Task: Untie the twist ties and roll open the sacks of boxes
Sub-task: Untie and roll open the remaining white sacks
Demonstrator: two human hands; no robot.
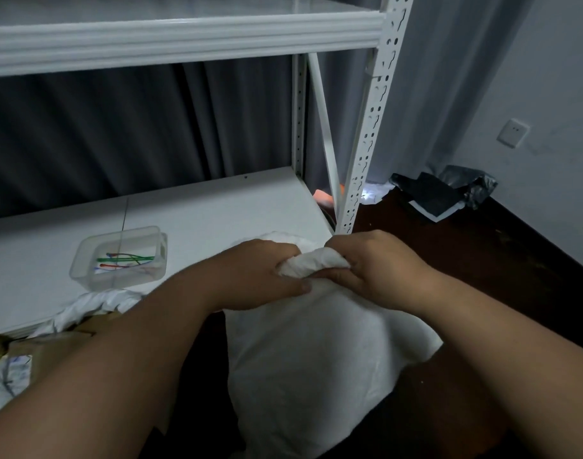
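Note:
A white sack point(303, 359) stands on the dark floor in front of the shelf, its top bunched into a twisted neck point(311, 265). My left hand point(260, 276) grips the neck from the left with curled fingers. My right hand point(379, 266) grips the same neck from the right. No twist tie shows on the neck; the hands hide part of it. A clear plastic tub point(119, 256) on the shelf holds several green and red twist ties point(126, 261).
The white metal shelf point(217, 210) stands behind the sack, its upright post point(366, 144) just beyond my right hand. Another white sack with brown boxes point(51, 346) lies at lower left. Black bags point(449, 193) lie on the floor by the wall.

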